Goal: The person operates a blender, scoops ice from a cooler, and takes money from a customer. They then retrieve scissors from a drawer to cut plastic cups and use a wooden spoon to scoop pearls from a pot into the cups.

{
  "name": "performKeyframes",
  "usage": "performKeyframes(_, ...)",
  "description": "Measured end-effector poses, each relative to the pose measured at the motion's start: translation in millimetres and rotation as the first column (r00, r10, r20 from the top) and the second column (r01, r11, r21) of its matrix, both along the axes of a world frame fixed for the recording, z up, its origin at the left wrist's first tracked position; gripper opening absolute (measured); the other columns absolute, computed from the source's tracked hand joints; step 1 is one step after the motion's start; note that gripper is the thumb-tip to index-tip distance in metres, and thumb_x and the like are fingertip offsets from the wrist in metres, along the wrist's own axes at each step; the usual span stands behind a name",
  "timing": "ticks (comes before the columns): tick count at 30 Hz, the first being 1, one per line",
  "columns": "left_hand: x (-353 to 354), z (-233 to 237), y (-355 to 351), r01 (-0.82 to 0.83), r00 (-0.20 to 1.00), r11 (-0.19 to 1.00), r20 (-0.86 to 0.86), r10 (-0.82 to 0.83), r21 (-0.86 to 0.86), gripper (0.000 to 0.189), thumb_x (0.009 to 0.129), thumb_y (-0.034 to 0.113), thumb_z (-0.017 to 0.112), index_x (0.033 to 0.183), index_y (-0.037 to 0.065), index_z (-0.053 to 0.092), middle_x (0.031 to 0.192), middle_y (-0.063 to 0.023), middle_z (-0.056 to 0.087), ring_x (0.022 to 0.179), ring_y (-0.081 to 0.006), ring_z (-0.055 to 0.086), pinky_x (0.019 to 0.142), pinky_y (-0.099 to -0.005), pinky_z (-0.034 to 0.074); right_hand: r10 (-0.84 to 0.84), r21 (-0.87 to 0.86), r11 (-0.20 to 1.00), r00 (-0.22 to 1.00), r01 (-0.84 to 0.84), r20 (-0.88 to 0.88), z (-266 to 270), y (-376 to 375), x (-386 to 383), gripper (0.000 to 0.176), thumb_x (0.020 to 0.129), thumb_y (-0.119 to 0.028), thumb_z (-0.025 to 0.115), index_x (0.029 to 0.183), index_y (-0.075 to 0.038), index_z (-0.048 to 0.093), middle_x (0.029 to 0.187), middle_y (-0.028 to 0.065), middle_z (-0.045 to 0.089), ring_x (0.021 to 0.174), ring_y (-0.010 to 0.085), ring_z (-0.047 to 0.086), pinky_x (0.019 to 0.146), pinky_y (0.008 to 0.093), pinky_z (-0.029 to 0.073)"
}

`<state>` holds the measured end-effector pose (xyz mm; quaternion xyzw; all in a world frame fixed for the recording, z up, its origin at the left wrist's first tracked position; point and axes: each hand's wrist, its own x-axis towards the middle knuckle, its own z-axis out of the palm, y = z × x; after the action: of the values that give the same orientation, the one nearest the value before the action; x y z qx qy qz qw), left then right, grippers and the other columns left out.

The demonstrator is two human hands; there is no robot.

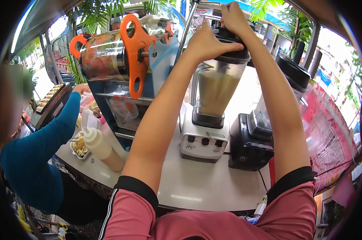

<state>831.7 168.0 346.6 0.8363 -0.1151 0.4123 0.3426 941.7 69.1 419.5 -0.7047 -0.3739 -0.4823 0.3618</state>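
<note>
Mostly full, clear blender jar (234, 73), cloudy beige liquid (216, 94), black lid (233, 57), hands (206, 45) at lid, left clasping, right unclear.

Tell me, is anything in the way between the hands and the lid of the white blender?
Nothing I can see. The left hand is on the black lid, and the right hand is up there too. The black blender stands to the side, not between.

White-based blender (205, 141) upright on pale counter (213, 180); clear jar (225, 78) holding creamy yellowish mixture (213, 98), black lid (228, 37) atop.
</note>
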Motion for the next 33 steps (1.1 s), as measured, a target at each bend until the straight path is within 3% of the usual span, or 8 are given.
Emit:
performKeyframes(2,1,0,0,0.015,1.000,1.000,0.025,-0.015,-0.004,0.129,0.050,0.064,0.083,0.128,-0.025,0.030,0.114,-0.0333,0.057,0.107,-0.0334,0.061,0.089,-0.0349,0.050,-0.045,0.198,0.979,0.998,0.053,-0.045,1,-3,-13,0.034,0.097,-0.023,0.043,0.102,0.010,0.043,0.091,0.0370,0.058,0.088,0.0516,0.057,0.078,0.0516,0.046)
performKeyframes(6,7,0,4,0.058,0.998,0.998,0.020,-0.058,0.007,0.125,0.050,0.063,0.083,0.126,-0.024,0.034,0.113,-0.0325,0.057,0.109,-0.0334,0.060,0.091,-0.0357,0.049,0.013,-0.164,0.986,1.000,-0.015,-0.009,-1,3,-17,0.035,0.098,-0.024,0.042,0.101,0.010,0.043,0.090,0.0376,0.058,0.087,0.0523,0.057,0.077,0.0529,0.046)
performKeyframes(11,8,-1,3,0.038,0.998,0.999,0.050,-0.038,-0.002,0.118,0.051,0.059,0.085,0.123,-0.022,0.038,0.111,-0.0302,0.059,0.104,-0.0317,0.062,0.088,-0.0354,0.050,-0.056,0.168,0.984,0.998,0.060,-0.029,1,-3,-27,0.036,0.097,-0.024,0.042,0.104,0.011,0.043,0.090,0.0388,0.057,0.090,0.0536,0.056,0.080,0.0532,0.045)
performKeyframes(14,5,-2,1,0.002,0.999,1.000,0.043,-0.003,0.017,0.117,0.051,0.059,0.085,0.123,-0.021,0.038,0.110,-0.0290,0.059,0.102,-0.0307,0.062,0.086,-0.0349,0.051,0.006,-0.160,0.987,1.000,-0.006,0.001,-1,4,-16,0.036,0.098,-0.025,0.041,0.104,0.010,0.043,0.089,0.0380,0.057,0.090,0.0530,0.056,0.080,0.0543,0.044)
performKeyframes(19,14,-4,5,0.057,0.995,0.998,0.081,-0.057,-0.001,0.120,0.051,0.061,0.084,0.124,-0.022,0.037,0.108,-0.0291,0.060,0.102,-0.0317,0.063,0.086,-0.0353,0.051,-0.085,0.200,0.975,0.995,0.094,-0.053,3,0,-18,0.034,0.097,-0.024,0.042,0.102,0.010,0.043,0.094,0.0392,0.056,0.093,0.0523,0.056,0.080,0.0542,0.044)
performKeyframes(22,7,-1,2,-0.028,0.999,0.998,0.042,0.025,0.059,0.119,0.052,0.061,0.084,0.125,-0.021,0.037,0.109,-0.0296,0.060,0.103,-0.0321,0.063,0.086,-0.0353,0.051,0.008,-0.169,0.985,0.997,-0.020,-0.071,0,0,-39,0.035,0.098,-0.025,0.041,0.102,0.010,0.043,0.095,0.0392,0.056,0.092,0.0522,0.056,0.080,0.0547,0.044)
performKeyframes(27,13,-1,4,0.010,0.997,1.000,0.071,-0.012,0.030,0.120,0.052,0.062,0.083,0.126,-0.021,0.038,0.111,-0.0313,0.059,0.103,-0.0326,0.063,0.086,-0.0353,0.051,-0.110,0.194,0.975,0.994,0.112,-0.023,1,-1,-12,0.031,0.097,-0.023,0.042,0.101,0.008,0.042,0.085,0.0370,0.058,0.086,0.0533,0.057,0.074,0.0559,0.044)
performKeyframes(33,0,0,3,0.080,0.995,0.997,0.058,-0.080,0.006,0.118,0.052,0.062,0.083,0.124,-0.021,0.041,0.110,-0.0292,0.060,0.102,-0.0316,0.063,0.086,-0.0347,0.050,-0.093,-0.011,0.996,0.995,0.094,0.037,-2,7,19,0.030,0.097,-0.024,0.043,0.101,0.006,0.043,0.085,0.0366,0.058,0.086,0.0527,0.057,0.075,0.0560,0.045)
